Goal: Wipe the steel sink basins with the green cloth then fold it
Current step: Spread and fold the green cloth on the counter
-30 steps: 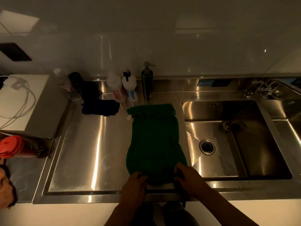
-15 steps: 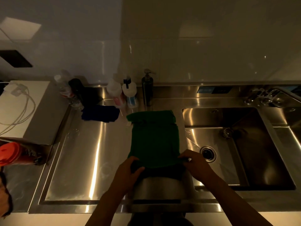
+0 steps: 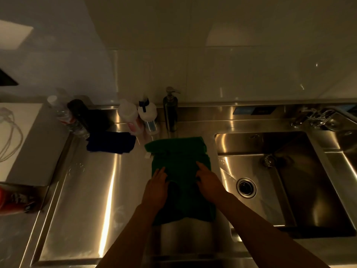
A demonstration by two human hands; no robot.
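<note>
The green cloth [image 3: 179,151] lies on the steel surface between the shallow left basin [image 3: 87,190] and the deep right basin [image 3: 301,190]. My left hand [image 3: 156,188] and my right hand [image 3: 208,182] each hold a corner of the cloth's near edge, fingers pointing away from me. That edge is carried over the middle of the cloth, and it sags in a dark curve between my hands. The cloth's far edge is bunched in a small fold, with a white tag at its left.
Behind the cloth stand a dark pump dispenser [image 3: 170,111] and two white bottles [image 3: 146,117]. A dark blue cloth [image 3: 110,142] lies at the back left beside more bottles. A drain [image 3: 246,187] sits in the right basin, a tap [image 3: 316,117] beyond it.
My hands took the cloth's near edge at the counter front, lifted it and carried it away from me over the cloth, up to its middle.
</note>
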